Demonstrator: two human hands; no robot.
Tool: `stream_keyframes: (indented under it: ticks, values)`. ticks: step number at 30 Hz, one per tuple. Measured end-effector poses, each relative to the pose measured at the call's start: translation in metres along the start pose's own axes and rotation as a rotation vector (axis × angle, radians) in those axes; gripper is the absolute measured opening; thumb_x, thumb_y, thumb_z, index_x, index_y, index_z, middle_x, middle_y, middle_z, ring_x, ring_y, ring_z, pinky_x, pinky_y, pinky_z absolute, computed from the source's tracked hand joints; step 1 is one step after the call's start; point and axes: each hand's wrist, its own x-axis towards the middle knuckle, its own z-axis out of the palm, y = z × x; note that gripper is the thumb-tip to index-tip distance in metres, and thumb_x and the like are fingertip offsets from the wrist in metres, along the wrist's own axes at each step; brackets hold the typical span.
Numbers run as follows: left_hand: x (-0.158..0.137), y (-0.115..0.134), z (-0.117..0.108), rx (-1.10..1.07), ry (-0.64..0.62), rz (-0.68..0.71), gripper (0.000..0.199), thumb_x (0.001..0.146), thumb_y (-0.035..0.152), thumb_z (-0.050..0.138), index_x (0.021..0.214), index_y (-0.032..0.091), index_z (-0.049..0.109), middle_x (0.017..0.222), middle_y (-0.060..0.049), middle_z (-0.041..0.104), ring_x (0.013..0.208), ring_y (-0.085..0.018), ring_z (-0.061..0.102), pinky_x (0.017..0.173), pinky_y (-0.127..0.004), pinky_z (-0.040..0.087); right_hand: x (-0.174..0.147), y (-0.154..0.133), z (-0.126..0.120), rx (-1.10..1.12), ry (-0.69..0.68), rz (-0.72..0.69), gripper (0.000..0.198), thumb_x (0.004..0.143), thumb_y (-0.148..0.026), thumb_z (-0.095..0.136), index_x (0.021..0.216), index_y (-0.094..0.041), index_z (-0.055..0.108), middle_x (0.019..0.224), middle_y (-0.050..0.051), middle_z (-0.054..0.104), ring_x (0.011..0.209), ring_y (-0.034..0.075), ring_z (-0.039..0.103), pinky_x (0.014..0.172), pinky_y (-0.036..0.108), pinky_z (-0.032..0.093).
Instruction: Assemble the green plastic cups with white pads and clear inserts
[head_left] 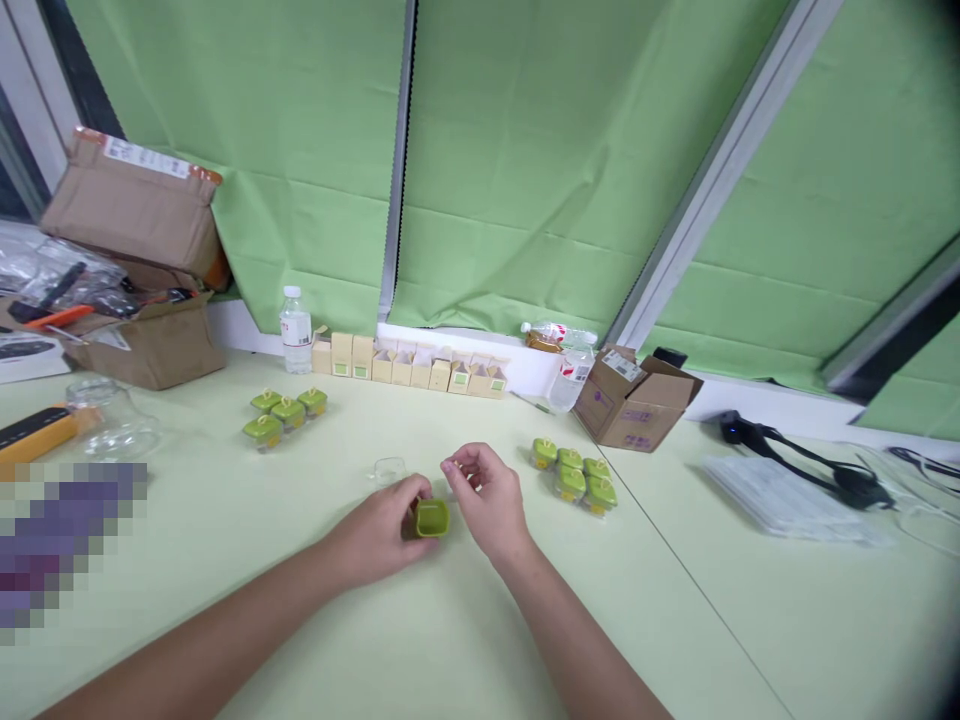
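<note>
Around the side of a small green square lid (432, 518), the fingers of my left hand (382, 530) are closed. Its hollow side faces me. Just to the right, my right hand (489, 502) is raised with thumb and fingers pinched together; whatever they hold is too small to name. A small clear container (389, 468) lies on the table behind my left hand. Several clear tubs with green lids (287, 410) stand in a group at the left. Another group of green-lidded tubs (571, 482) stands right of my right hand.
Small cream boxes (401, 366) line the back edge beside a water bottle (295, 332). An opened carton (637, 400) and a large bottle (571, 376) stand back right. Cardboard boxes (150, 340) fill the left. A headset (802, 460) lies right.
</note>
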Motion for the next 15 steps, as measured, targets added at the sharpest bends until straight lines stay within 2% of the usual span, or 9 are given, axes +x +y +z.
stream_keyframes:
  ticks: [3, 6, 9, 15]
  values:
    - [0.004, -0.011, -0.003, -0.056, 0.056, 0.043, 0.032, 0.077, 0.018, 0.061, 0.107, 0.023, 0.053, 0.092, -0.001, 0.058, 0.072, -0.015, 0.056, 0.065, -0.027, 0.044, -0.003, -0.005, 0.0, -0.037, -0.126, -0.088, 0.007, 0.086, -0.023, 0.06, 0.086, -0.022, 0.067, 0.078, 0.0, 0.069, 0.069, 0.014, 0.061, 0.065, 0.026, 0.05]
    - [0.007, -0.014, -0.005, -0.054, 0.108, 0.113, 0.024, 0.077, 0.015, 0.06, 0.099, 0.022, 0.057, 0.092, -0.002, 0.057, 0.074, -0.015, 0.054, 0.068, -0.028, 0.045, -0.006, -0.01, 0.0, -0.124, -0.236, -0.195, 0.018, 0.086, -0.013, 0.055, 0.085, -0.023, 0.07, 0.08, -0.001, 0.07, 0.073, 0.014, 0.063, 0.071, 0.027, 0.051]
    - [0.008, -0.011, -0.008, -0.068, 0.142, 0.126, 0.017, 0.079, 0.015, 0.059, 0.095, 0.022, 0.057, 0.092, -0.002, 0.056, 0.074, -0.015, 0.052, 0.068, -0.028, 0.045, -0.009, -0.012, 0.0, -0.202, -0.322, -0.284, 0.026, 0.085, -0.006, 0.054, 0.09, -0.026, 0.07, 0.086, -0.002, 0.072, 0.08, 0.013, 0.065, 0.077, 0.026, 0.051]
    - [0.006, -0.005, -0.013, -0.074, 0.185, 0.155, 0.02, 0.082, 0.018, 0.059, 0.101, 0.023, 0.059, 0.095, -0.003, 0.057, 0.073, -0.015, 0.052, 0.069, -0.028, 0.047, -0.011, -0.011, 0.004, -0.404, -0.319, -0.436, 0.026, 0.085, -0.002, 0.056, 0.081, -0.026, 0.067, 0.077, -0.002, 0.072, 0.074, 0.016, 0.058, 0.079, 0.033, 0.046]
